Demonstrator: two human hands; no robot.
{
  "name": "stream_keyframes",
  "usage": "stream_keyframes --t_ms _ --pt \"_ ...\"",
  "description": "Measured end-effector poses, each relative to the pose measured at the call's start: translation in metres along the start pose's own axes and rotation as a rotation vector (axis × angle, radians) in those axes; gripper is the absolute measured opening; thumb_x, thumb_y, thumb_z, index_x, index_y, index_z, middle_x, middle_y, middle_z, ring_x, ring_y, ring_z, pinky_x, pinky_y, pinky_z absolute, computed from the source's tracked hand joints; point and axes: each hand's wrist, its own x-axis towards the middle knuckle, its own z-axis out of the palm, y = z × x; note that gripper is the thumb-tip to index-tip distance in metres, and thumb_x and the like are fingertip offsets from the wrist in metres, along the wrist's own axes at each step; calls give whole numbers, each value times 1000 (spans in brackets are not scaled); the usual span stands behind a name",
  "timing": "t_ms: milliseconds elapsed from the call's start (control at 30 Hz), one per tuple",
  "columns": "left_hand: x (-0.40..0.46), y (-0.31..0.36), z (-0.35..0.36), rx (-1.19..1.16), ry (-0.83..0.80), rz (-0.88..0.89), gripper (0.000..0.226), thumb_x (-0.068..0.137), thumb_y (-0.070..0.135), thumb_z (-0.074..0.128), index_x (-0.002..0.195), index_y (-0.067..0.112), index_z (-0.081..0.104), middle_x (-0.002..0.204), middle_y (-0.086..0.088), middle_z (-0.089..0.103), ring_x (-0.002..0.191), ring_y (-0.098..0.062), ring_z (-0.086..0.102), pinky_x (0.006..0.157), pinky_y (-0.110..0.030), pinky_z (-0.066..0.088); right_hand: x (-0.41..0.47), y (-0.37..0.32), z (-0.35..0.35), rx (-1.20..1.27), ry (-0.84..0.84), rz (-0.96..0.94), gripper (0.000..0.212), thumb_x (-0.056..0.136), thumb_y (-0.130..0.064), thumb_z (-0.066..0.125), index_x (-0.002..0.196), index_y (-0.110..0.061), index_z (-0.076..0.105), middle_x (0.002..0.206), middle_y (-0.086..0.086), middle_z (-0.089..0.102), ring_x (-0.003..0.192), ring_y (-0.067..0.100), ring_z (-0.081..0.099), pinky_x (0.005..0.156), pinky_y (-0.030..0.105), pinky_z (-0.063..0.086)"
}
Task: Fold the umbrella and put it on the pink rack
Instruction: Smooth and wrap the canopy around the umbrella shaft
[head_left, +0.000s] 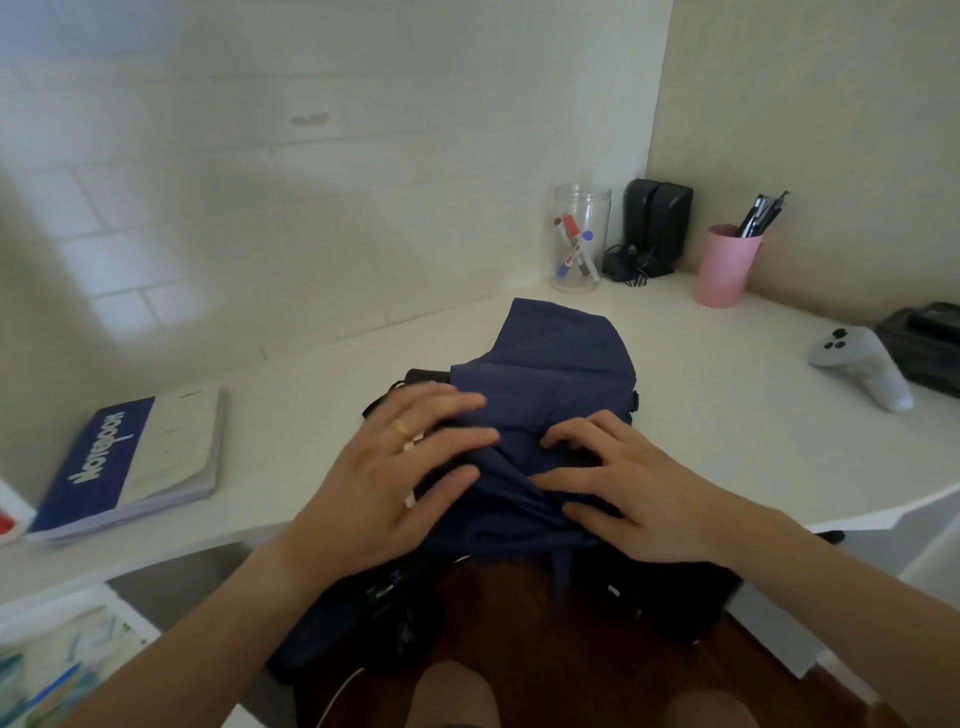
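the umbrella (550, 374) lay collapsed on the white counter (727, 364), its navy cloth bunched in loose folds at the near edge, with part of the fabric and dark ribs hanging over the edge toward the person's lap. its black handle end poked out to the left, just beyond the fingers of the left hand.

the left hand (400, 483) rested flat on the left side of the bundle, fingers spread and pressing the cloth down, a gold ring on one finger. the right hand (623, 488) lay on the right side of the bundle, fingers curled and splayed, the tips digging into a fold of the fabric; neither hand was closed around the umbrella. the two hands were near each other, with a ridge of navy cloth between them, and the far flap of the canopy spread out beyond both.

a blue notebook (135, 462) lay well to the left on the counter. in the far corner stood a clear jar of markers (579, 239), black speakers (657, 223) and a pink cup of pens (724, 267). a grey game controller (862, 364) lay to the right.
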Motion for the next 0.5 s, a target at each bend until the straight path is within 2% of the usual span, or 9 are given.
stream_keyframes --t_ms 67,133,200,267,333,433,467,500 --pt "1 -1 8 21 -163 107 29 102 29 62 126 16 71 140 1 63 132 -17 57 111 -32 44 1 1 -2 -15 -23 -8 39 96 -45 50 135 -45 56 142 -3 43 122 20 44 104 41 41" --pt "-7 -12 13 76 -272 119 21 101 34 63 112 19 75 125 4 71 115 -13 66 95 -32 55 -1 4 -4 -10 -56 6 43 95 -51 48 138 -49 53 143 -6 40 125 19 41 105 41 39" --pt "-14 -21 12 54 -279 55 15 98 33 67 96 21 75 114 8 74 104 -9 68 85 -31 56 -3 6 -5 10 -70 20 47 95 -57 46 141 -52 49 145 -10 39 128 15 38 108 39 37" --pt "-12 -20 7 9 -289 -21 18 96 41 66 89 26 74 105 15 73 96 -3 66 84 -28 54 -4 4 -4 29 -69 38 46 96 -60 45 141 -51 50 144 -13 42 129 12 38 109 35 35" --pt "1 -11 6 34 -304 -69 27 100 53 52 99 32 69 91 17 70 84 -2 63 82 -26 50 -1 1 -6 23 -62 54 45 98 -60 42 140 -48 52 140 -16 47 126 9 40 110 30 34" --pt "17 -7 21 152 -323 -86 37 105 47 36 135 36 54 91 11 70 80 -12 65 71 -29 51 7 -3 -19 98 -67 82 41 100 -57 43 130 -40 63 128 -20 60 117 3 49 102 22 38" --pt "17 -11 29 199 -336 -38 38 104 43 37 136 35 55 95 9 71 82 -15 67 69 -32 53 12 -2 -26 206 -7 145 34 99 -53 49 120 -36 70 117 -19 67 108 0 55 95 22 43" --pt "17 -13 34 226 -355 -4 38 103 41 39 134 33 58 99 8 71 83 -17 68 67 -33 55 18 3 -33 327 136 256 25 97 -46 57 108 -33 74 105 -17 72 97 1 61 85 23 46"
